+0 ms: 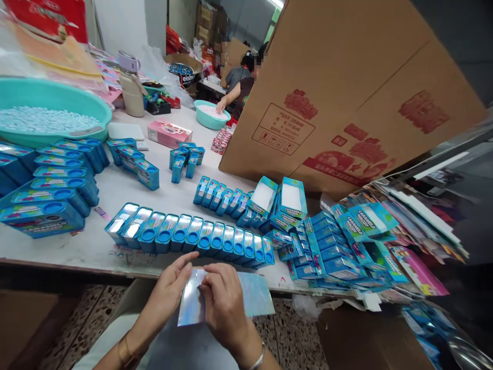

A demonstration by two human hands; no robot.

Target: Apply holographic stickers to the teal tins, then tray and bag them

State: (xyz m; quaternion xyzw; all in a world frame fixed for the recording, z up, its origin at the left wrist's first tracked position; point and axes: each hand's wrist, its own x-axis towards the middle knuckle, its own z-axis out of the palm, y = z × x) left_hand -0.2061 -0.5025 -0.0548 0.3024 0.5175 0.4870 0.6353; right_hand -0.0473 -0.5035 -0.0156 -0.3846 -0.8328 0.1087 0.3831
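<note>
A shiny silver sheet (254, 295) with a rainbow sheen is held over my lap, just in front of the table edge. My right hand (225, 300) has its fingers curled and pinched on the sheet's middle, covering part of it. Beside the sheet's left edge is my left hand (169, 288), with thumb and fingers stretched out and apart. Right behind both hands, a long row of blue plastic containers (192, 234) with round recesses on their ends stands on the table.
More blue containers (57, 200) stand at left, near a turquoise basin (102, 110) of small pale pieces. Blue display boxes (339, 252) are stacked at right. A big cardboard box (331, 67) blocks the back right. Another person's hand (221, 105) reaches into a smaller basin (210, 122).
</note>
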